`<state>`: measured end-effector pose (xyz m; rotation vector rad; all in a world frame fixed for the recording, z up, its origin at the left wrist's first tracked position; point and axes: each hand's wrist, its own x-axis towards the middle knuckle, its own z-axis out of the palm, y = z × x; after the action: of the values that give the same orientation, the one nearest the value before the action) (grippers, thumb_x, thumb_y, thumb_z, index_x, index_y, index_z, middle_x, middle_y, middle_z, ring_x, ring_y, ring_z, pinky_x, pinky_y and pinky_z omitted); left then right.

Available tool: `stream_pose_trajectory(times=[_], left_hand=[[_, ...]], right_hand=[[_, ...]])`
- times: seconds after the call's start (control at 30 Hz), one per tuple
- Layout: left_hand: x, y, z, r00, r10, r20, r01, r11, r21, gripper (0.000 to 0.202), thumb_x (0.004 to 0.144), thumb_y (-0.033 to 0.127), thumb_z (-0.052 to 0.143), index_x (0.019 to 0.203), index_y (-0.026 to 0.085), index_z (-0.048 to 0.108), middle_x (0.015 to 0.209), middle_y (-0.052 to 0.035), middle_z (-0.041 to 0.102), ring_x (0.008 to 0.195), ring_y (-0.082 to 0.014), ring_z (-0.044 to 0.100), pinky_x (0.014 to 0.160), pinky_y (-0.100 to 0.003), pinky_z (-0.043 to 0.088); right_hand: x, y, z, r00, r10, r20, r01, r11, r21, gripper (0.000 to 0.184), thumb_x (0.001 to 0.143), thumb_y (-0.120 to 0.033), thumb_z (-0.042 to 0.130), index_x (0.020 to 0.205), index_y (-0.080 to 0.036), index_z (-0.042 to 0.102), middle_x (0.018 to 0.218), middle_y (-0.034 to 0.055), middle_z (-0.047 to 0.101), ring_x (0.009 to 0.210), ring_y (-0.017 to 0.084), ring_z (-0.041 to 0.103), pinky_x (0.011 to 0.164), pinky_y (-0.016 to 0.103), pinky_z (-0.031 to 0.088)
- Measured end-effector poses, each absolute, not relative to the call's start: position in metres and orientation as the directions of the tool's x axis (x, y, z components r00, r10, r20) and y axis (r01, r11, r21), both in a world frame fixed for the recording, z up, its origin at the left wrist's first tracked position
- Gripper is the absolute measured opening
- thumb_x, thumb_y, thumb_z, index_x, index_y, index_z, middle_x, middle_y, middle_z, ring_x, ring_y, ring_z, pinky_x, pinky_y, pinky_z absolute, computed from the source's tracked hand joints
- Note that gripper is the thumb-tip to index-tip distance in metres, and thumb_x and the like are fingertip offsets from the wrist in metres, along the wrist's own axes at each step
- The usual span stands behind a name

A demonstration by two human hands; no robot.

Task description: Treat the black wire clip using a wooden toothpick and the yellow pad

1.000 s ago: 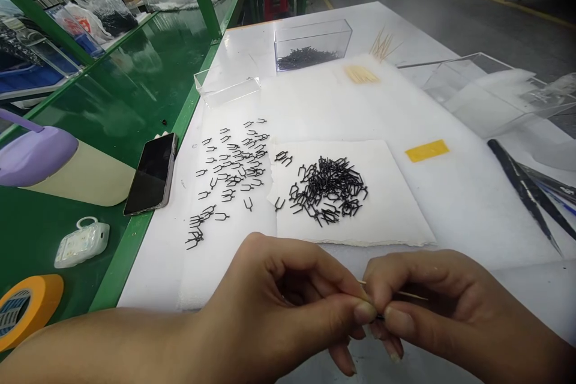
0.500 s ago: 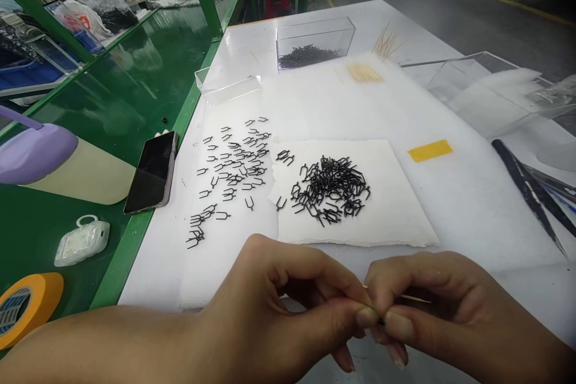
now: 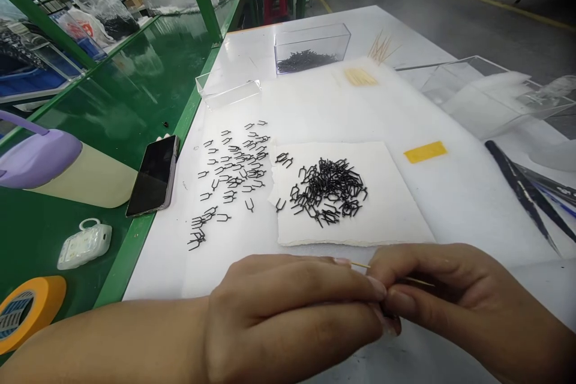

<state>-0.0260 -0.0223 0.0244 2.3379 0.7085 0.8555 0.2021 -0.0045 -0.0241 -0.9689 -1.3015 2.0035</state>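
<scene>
Both hands are meeting low centre of frame. Left hand (image 3: 288,318) is pinching narrow, fingertips pressed against the right hand (image 3: 450,300), which is closed on a thin wooden stick (image 3: 418,281); its tip is poking out at (image 3: 360,265) between the two hands. I'm guessing a small black clip is sitting in the pinch at the dark spot where the thumbs meet, but it's too hidden to confirm.

Step in hand, as I'm reading it: working one clip with the stick, mid-way, not yet set down.

Stock is lying mid-frame: a dense clip pile (image 3: 328,189) on the white pad (image 3: 396,216), and spread-out clips (image 3: 234,171) just left of it on the white table sheet (image 3: 315,102). More are sitting in the clear box (image 3: 310,48) at upper centre.

Next move is calling for fine fingertip control: keeping the stick aligned, not bending the part, then placing it without disturbing the scattered ones.

Phone (image 3: 153,175) and tape roll (image 3: 27,312) are lying at left, tweezers (image 3: 522,192) at right, all well apart from the hands.
</scene>
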Motion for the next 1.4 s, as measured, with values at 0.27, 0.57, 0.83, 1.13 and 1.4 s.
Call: stream_pose_trajectory(times=[0.27, 0.57, 0.83, 1.13, 1.4], left_hand=[[-0.028, -0.018, 0.015, 0.697, 0.581, 0.421, 0.287, -0.764, 0.578, 0.023, 0.094, 0.004, 0.055, 0.109, 0.008, 0.071, 0.116, -0.0087, 0.073, 0.109, -0.0129, 0.069, 0.117, -0.023, 0.035], [-0.031, -0.016, 0.024, 0.755, 0.546, 0.363, 0.311, -0.786, 0.534, 0.026, 0.096, 0.004, 0.052, 0.116, 0.004, 0.068, 0.12, -0.0114, 0.07, 0.115, -0.0128, 0.066, 0.119, -0.023, 0.03], [-0.023, -0.023, 0.017, 0.662, 0.611, 0.434, 0.353, -0.765, 0.539, 0.023, 0.097, 0.008, 0.05, 0.105, 0.005, 0.072, 0.112, -0.009, 0.074, 0.106, -0.013, 0.07, 0.116, -0.022, 0.037], [-0.018, -0.022, 0.017, 0.658, 0.597, 0.46, 0.359, -0.785, 0.505, 0.024, 0.099, 0.009, 0.05, 0.097, 0.004, 0.073, 0.103, -0.0085, 0.077, 0.099, -0.0101, 0.072, 0.108, -0.02, 0.045], [-0.019, -0.027, 0.012, 0.618, 0.621, 0.482, 0.426, -0.78, 0.458, 0.019, 0.098, 0.012, 0.053, 0.098, 0.007, 0.071, 0.104, -0.0031, 0.077, 0.102, -0.0056, 0.07, 0.112, -0.018, 0.042]], right_hand=[[0.202, -0.005, -0.027, -0.689, 0.679, -0.252, -0.156, -0.479, -0.864, 0.007, 0.084, -0.022, 0.074, 0.082, -0.027, 0.078, 0.068, -0.0028, 0.071, 0.065, 0.007, 0.067, 0.067, 0.013, 0.055], [0.202, -0.007, -0.026, -0.684, 0.68, -0.264, -0.203, -0.526, -0.826, 0.015, 0.08, -0.012, 0.075, 0.081, -0.026, 0.079, 0.068, -0.003, 0.072, 0.064, 0.006, 0.067, 0.065, 0.011, 0.054], [0.201, -0.007, -0.025, -0.667, 0.693, -0.271, -0.21, -0.525, -0.825, 0.022, 0.076, -0.006, 0.076, 0.081, -0.028, 0.079, 0.068, -0.0051, 0.073, 0.064, 0.004, 0.067, 0.064, 0.007, 0.053], [0.202, -0.008, -0.03, -0.684, 0.679, -0.265, -0.218, -0.538, -0.815, 0.022, 0.078, -0.006, 0.075, 0.082, -0.027, 0.079, 0.067, -0.0046, 0.073, 0.064, 0.003, 0.067, 0.064, 0.006, 0.052], [0.201, -0.006, -0.031, -0.697, 0.659, -0.285, -0.211, -0.567, -0.796, 0.02, 0.08, -0.007, 0.074, 0.081, -0.027, 0.079, 0.069, -0.0053, 0.073, 0.065, 0.003, 0.067, 0.066, 0.006, 0.052]])
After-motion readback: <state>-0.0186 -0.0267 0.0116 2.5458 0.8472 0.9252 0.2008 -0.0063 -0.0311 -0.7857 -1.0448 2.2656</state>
